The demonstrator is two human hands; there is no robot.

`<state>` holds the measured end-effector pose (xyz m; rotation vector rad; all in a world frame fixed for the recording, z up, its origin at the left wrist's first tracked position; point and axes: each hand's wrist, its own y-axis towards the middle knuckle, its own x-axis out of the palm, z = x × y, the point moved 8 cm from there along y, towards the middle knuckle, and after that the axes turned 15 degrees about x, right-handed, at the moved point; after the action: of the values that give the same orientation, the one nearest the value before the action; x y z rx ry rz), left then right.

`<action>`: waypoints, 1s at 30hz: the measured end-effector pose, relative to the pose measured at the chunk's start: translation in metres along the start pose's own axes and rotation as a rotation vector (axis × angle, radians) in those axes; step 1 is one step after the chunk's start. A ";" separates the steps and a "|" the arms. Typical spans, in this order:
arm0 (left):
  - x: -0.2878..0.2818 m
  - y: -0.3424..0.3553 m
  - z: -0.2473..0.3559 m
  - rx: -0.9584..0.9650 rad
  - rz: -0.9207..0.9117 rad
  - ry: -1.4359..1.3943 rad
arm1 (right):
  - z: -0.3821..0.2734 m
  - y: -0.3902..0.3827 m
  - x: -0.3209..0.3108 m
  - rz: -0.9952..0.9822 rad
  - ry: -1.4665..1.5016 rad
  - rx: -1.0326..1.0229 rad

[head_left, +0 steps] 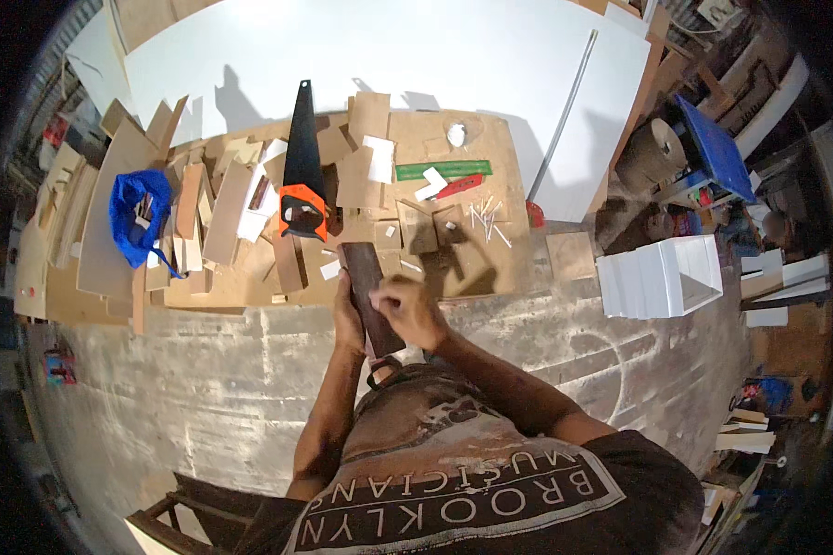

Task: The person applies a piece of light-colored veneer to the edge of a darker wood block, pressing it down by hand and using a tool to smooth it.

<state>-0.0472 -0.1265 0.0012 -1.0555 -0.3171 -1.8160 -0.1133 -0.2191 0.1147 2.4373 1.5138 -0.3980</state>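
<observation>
My left hand (346,319) is wrapped round the side of a dark brown wooden board (368,282), held up in front of my body near the table's front edge. Over the board's right side, my right hand (410,311) is closed with its fingers curled in. Whatever that hand may pinch is too small or hidden to make out. Beyond the board, a handsaw (302,157) with a black blade and an orange handle (304,213) leans among wood offcuts.
The worktable (500,268) carries offcuts, a green strip (444,170), a red strip (461,185) and several thin white sticks (489,222). A blue bag (139,222) is at left. White stacked containers (657,276) stand right of the table. A large white sheet (370,55) lies behind.
</observation>
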 end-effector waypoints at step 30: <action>-0.084 0.091 0.152 0.337 0.295 1.023 | 0.277 -0.045 -0.164 0.009 0.358 0.829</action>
<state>0.1215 -0.0256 0.0050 0.1225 0.1529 -1.7153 -0.2512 -0.4320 -0.0882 3.2886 1.7101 -0.7383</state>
